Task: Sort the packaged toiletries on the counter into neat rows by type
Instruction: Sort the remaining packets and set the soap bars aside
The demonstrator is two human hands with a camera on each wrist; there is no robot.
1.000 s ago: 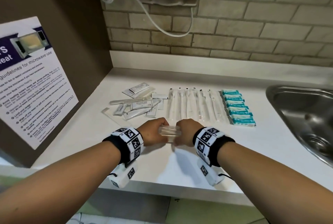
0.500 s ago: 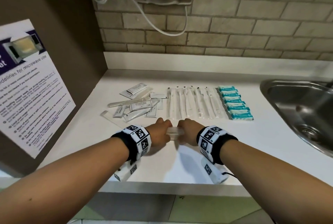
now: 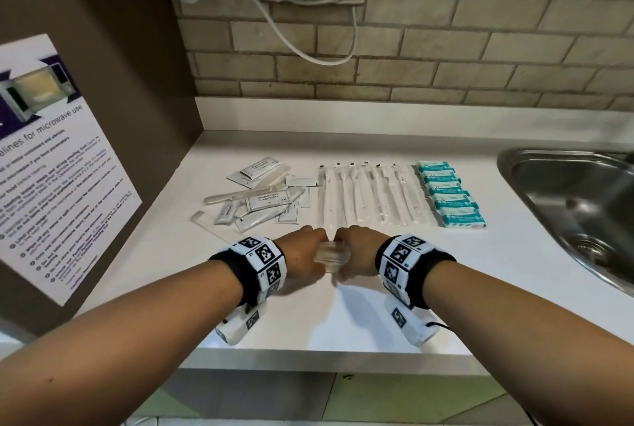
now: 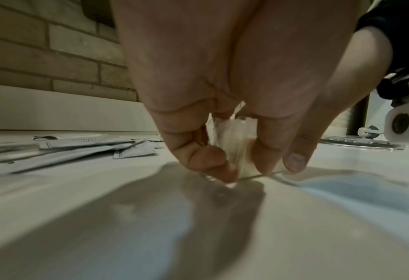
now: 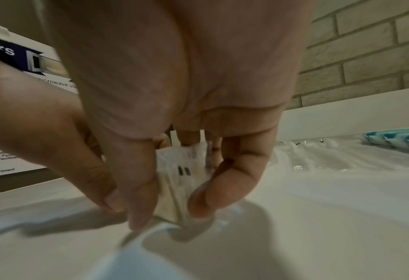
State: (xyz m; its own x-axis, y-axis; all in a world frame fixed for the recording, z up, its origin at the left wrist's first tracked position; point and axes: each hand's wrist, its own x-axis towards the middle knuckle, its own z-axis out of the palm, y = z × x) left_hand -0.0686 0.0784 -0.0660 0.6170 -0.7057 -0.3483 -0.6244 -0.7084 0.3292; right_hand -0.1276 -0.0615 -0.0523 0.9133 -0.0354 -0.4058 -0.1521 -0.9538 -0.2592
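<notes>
**A:** White counter [image 3: 343,316] from the head camera, with both hands low over it. What do they hold?

**B:** The left hand [image 3: 302,252] and the right hand [image 3: 356,250] each grip one end of a small stack of clear packets [image 3: 332,256]. Its long axis runs left to right between them, on the near side of the toothbrush row [image 3: 370,196].

**A:** And around that row?

**B:** Teal soap bars [image 3: 451,194] line up just right of it, with the steel sink [image 3: 583,213] beyond them. Loose sachets [image 3: 264,201] lie in a heap to its left. Every toothbrush lies front to back, its dark tip away from the person.

**A:** Left wrist camera?

**B:** Left fingers [image 4: 213,159] and thumb pinch the stack [image 4: 234,149] on edge, its lower edge at the counter [image 4: 198,227]. Sachets [image 4: 66,149] lie off to the left.

**A:** Right wrist?

**B:** Right fingers [image 5: 222,187] and thumb pinch the same stack [image 5: 181,180], upright, two small dark marks on its face. The toothbrush wrappers [image 5: 342,159] lie to its right, the soap bars [image 5: 395,138] past them.
</notes>
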